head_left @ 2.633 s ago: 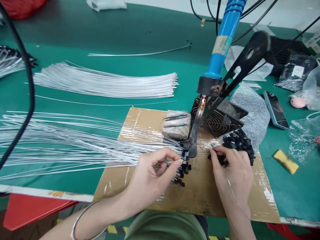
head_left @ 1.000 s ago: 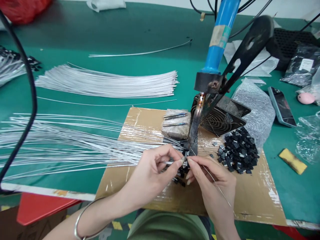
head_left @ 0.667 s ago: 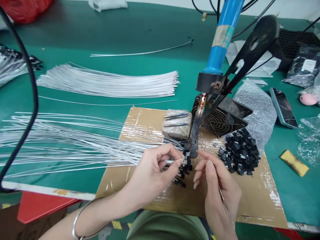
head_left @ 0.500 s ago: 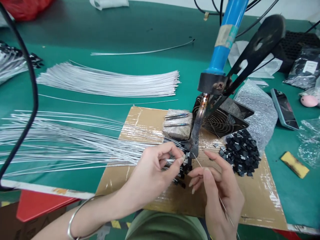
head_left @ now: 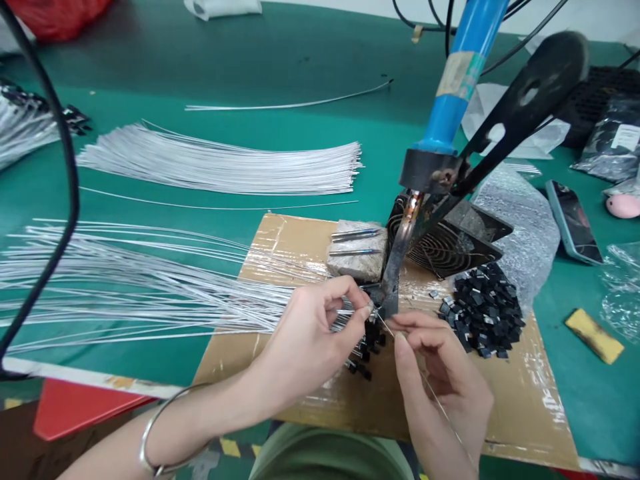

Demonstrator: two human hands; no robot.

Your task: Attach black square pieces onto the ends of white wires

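two hands (head_left: 317, 337) (head_left: 445, 377) over cardboard (head_left: 530, 407) on green tabletop (head_left: 390, 133), white wall (head_left: 595, 23) behind.

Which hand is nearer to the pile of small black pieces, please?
The right hand. It is beside the near-left edge of the pile; the left hand is farther left, past the right one.

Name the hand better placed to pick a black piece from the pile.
Probably the right hand: it sits next to the black pile, though it holds a thin wire. The left hand is farther off, pinching a small part by the soldering iron.
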